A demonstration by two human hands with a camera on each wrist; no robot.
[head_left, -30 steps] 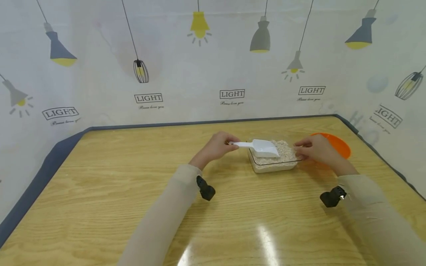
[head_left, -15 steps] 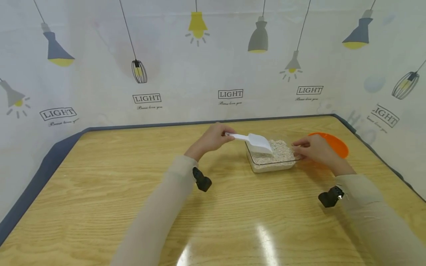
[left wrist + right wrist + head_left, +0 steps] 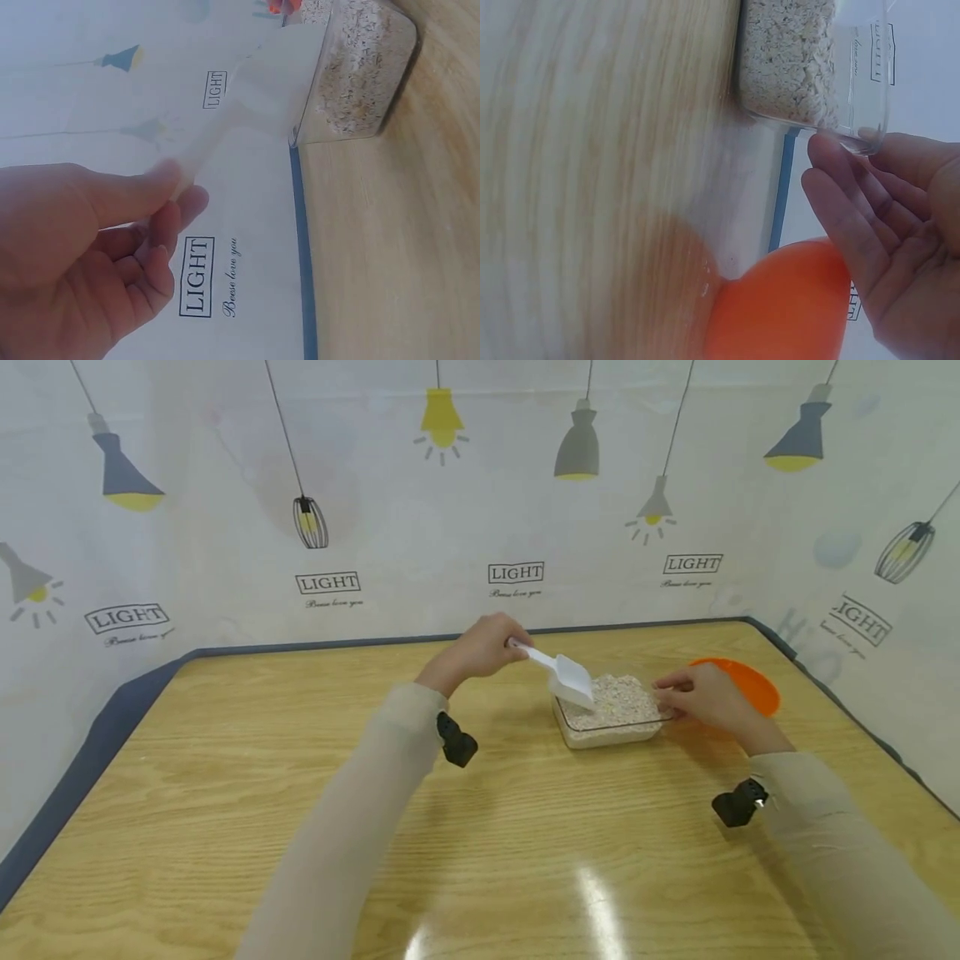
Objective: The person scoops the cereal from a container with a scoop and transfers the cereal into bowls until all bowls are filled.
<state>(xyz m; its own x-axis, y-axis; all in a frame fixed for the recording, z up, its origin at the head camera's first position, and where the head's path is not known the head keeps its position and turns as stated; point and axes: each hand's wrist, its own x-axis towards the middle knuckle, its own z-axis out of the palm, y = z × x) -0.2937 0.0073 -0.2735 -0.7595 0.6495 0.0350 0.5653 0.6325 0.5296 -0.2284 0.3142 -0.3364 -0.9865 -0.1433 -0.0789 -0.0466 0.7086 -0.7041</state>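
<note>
My left hand [image 3: 482,649] pinches the handle end of a white plastic scoop [image 3: 573,679]. The scoop slants downward, its front edge at the left part of the oat flakes [image 3: 621,697] that fill a clear rectangular container [image 3: 611,737]. Seen from the left wrist, thumb and fingertips meet on the scoop's handle [image 3: 206,146], while its blade overlaps the container's rim. With thumb and forefinger, my right hand [image 3: 705,697] pinches the container's right rim; in the right wrist view the other fingers of this hand [image 3: 911,217] extend loosely below.
An orange bowl [image 3: 753,687] stands behind and right of the right hand, partly hidden by it. The wooden table [image 3: 375,827] ends at the back against a printed wall cloth [image 3: 405,527] with a dark lower border.
My left hand has risen and the scoop has gone from nearly flat over the oats to steeply tilted, shifting left in the container. The right hand keeps its grip on the rim.
</note>
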